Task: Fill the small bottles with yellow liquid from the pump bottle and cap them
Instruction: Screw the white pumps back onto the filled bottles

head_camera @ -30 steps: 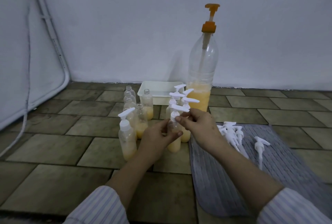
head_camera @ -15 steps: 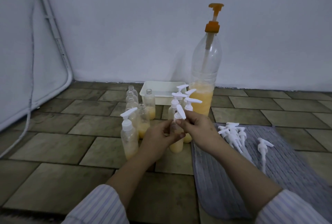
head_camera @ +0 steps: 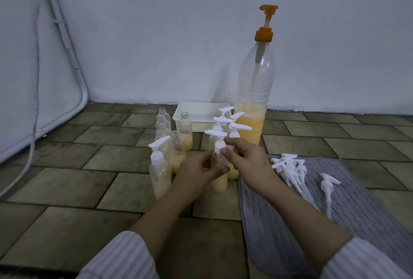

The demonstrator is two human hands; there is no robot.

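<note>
The pump bottle (head_camera: 253,99) stands at the floor's far edge by the wall, yellow liquid in its lower part. The grey mat (head_camera: 335,222) lies at the floor's near right, carrying loose caps (head_camera: 290,170). Both forearms reach forward from striped sleeves. The left hand (head_camera: 196,173) wraps a small bottle (head_camera: 219,183) mid-floor, thumb across its front. The right hand (head_camera: 248,158) has its fingers pinching the white cap (head_camera: 218,144) on its neck.

Striped pale sleeves (head_camera: 120,258), pushed up.
</note>
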